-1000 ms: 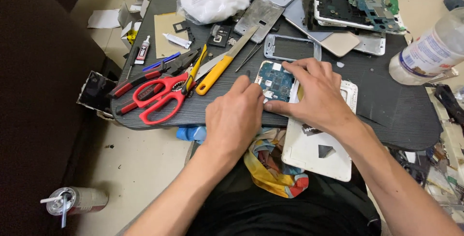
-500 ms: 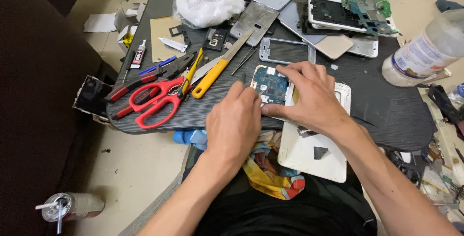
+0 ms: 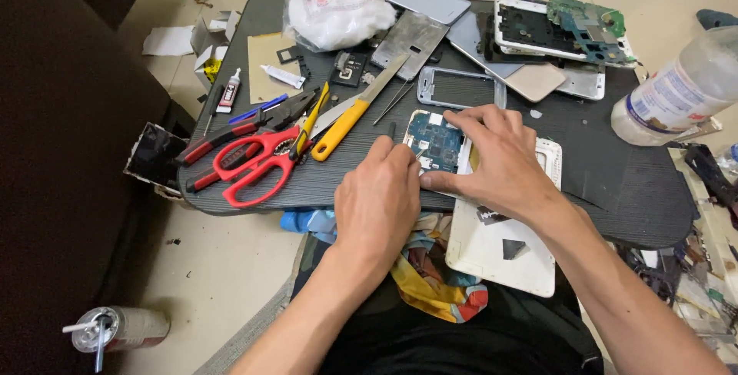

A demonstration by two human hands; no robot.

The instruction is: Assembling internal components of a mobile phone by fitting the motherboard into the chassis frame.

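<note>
A blue circuit board (image 3: 433, 141) lies in the top of a white tablet shell (image 3: 500, 248) at the near edge of a dark oval table (image 3: 615, 190). My right hand (image 3: 496, 161) lies over the shell, thumb and fingers holding the board's right side and top edge. My left hand (image 3: 378, 200) rests at the table's front edge, its fingertips curled against the board's lower left corner. Whether the left fingers hold a small tool is hidden.
Red scissors (image 3: 257, 161), red-handled pliers (image 3: 231, 131) and a yellow-handled blade (image 3: 354, 111) lie left of the board. Phone frames (image 3: 459, 87), a green board (image 3: 592, 25), a white bag (image 3: 338, 15) sit behind. A plastic bottle (image 3: 680, 91) stands right. A can (image 3: 115, 329) is on the floor.
Both hands stay on the blue board, fingers shifting only slightly. The view has drifted a little, so the table sits lower and further right in the picture.
</note>
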